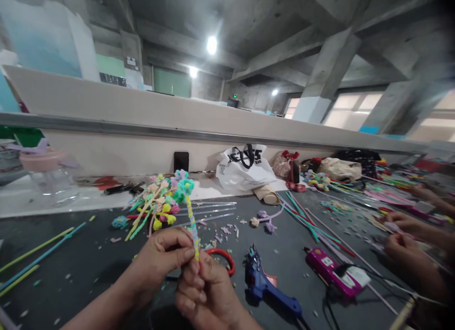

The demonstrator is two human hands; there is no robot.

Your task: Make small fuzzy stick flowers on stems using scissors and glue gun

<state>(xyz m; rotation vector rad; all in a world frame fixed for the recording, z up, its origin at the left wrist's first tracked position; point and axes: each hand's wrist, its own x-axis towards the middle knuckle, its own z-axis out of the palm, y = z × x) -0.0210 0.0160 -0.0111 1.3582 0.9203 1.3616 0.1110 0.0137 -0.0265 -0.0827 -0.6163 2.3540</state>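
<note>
Upright between my hands stands a pipe-cleaner flower (192,221) with a fuzzy teal and lilac head and a stem twisted in yellow and pale lilac. My left hand (163,254) pinches the stem low down between thumb and fingertips. Just below, my right hand (209,289) is closed around the stem's lower end, which its fingers hide. Behind the hands lies a red-handled tool (230,260), partly covered. A blue glue gun (265,287) rests to the right. Beyond the flower is a pile of pipe-cleaner flowers (156,202) in mixed colours.
Pipe cleaners (39,259) lie at left; more (302,216) lie at right near a magenta corded device (336,271). Against the partition stand a phone (181,162), a white bag (245,168) and a clear jar (48,178). Another person's hands (405,237) work at far right.
</note>
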